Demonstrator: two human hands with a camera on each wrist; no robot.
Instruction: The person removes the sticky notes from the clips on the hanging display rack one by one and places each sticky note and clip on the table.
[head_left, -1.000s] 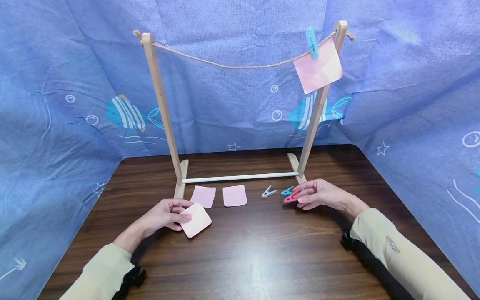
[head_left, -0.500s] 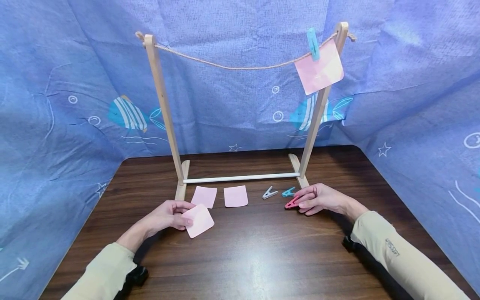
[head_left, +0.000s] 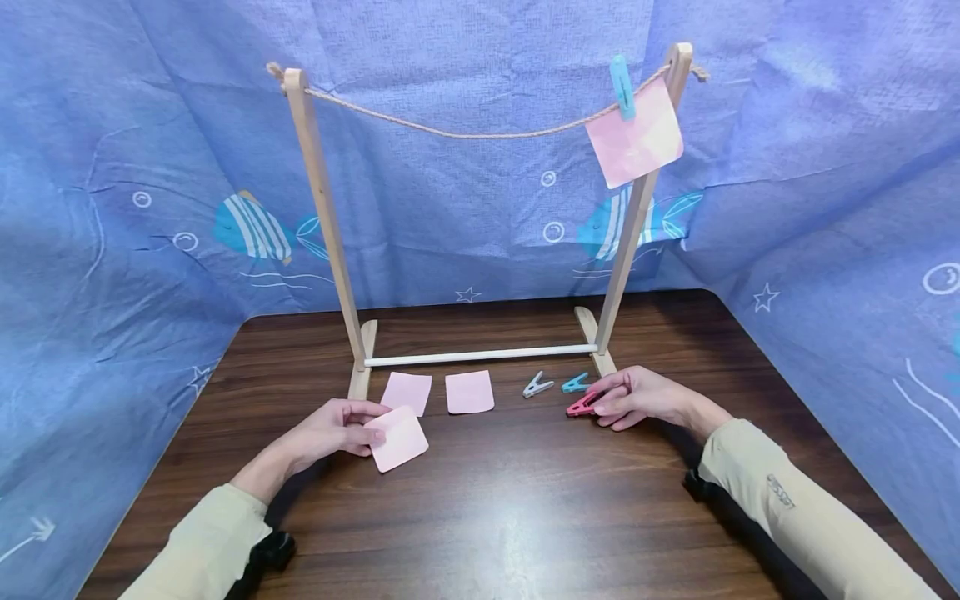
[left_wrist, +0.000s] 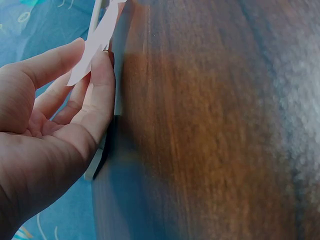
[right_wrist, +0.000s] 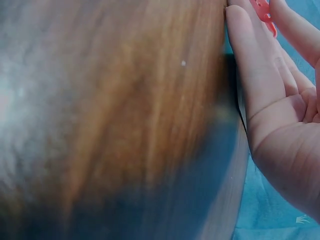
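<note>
Pinched by right hand [head_left: 637,398]: red clip [head_left: 581,407], drawn slightly away from blue clip [head_left: 574,383] since a second ago. Pinched by left hand [head_left: 326,435]: pink card [head_left: 402,442], above worktop [head_left: 420,525]. Apparently secured, well below rope [head_left: 487,136].

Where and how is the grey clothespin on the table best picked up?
Take the grey clothespin by its spread handle ends, probably, coming from above and right: they fan rightward and away, while its tip points left. A blue clothespin lies close on the right, so a steep approach looks safer.
</note>
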